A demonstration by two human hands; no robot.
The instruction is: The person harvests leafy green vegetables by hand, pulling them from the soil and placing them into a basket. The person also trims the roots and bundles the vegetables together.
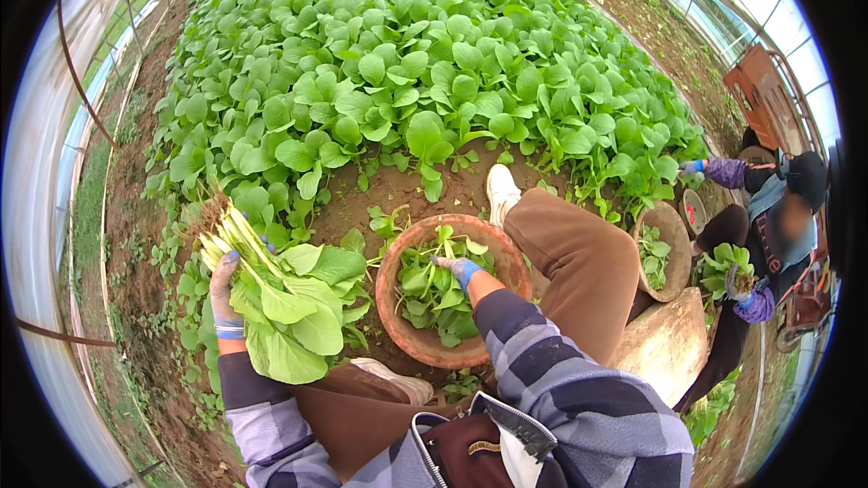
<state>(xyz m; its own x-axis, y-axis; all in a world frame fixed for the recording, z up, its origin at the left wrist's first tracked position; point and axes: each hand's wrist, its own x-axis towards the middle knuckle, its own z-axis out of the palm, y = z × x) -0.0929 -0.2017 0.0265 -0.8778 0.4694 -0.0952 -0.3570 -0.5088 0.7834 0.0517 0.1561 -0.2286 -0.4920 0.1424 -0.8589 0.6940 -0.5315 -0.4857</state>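
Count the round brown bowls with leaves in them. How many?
2. One round brown clay bowl sits between the person's legs, under the right hand. A second brown bowl stands tilted farther right, beside a co-worker. Others may be hidden.

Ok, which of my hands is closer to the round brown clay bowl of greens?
Right. Your right hand reaches into the round brown clay bowl; your left hand holds a bunch of leafy greens beside it.

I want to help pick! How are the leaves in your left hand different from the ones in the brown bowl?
The bunch in the left hand is held up, stems together and pointing one way. The leaves in the bowl lie loose and jumbled, with the right hand among them. Both are green, broad-leaved plants.
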